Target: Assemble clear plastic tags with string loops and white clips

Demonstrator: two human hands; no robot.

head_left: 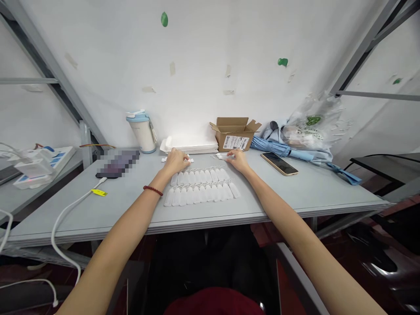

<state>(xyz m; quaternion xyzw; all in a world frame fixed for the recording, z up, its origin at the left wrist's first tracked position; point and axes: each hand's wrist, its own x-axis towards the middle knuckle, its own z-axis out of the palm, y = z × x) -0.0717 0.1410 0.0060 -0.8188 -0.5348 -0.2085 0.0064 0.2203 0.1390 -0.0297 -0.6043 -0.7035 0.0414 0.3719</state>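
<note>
A pale wall [197, 57] with green patches stands over the grey worktop [124, 212], where someone in red sits with both arms stretched forward. I take the rows of white tags as the middle of my clock, twelve towards the wall.

The left hand [177, 161], above a beaded bracelet [153, 190], curls down at half past ten, small white pieces by its fingertips; whether it grips one I can't tell from here. The right hand [239, 160] is at two o'clock, fingers bent, their tips at a single white tag [222, 156]; I can't make out if that is pinched or only touched.

Between and below the hands, an upper row [198, 176] and a lower row [203, 194] of stringed tags lie side by side.

Further out, a white stack [190, 145] sits just short of twelve and an open cardboard box [235, 136] at one. A lidded tumbler [142, 134] stands at half past ten; a dark phone [118, 165] with a white cable [62, 214] lies towards half past nine. Another phone [279, 164] lies at half past two, near a blue umbrella [300, 155] and a clear plastic bag [308, 129].
</note>
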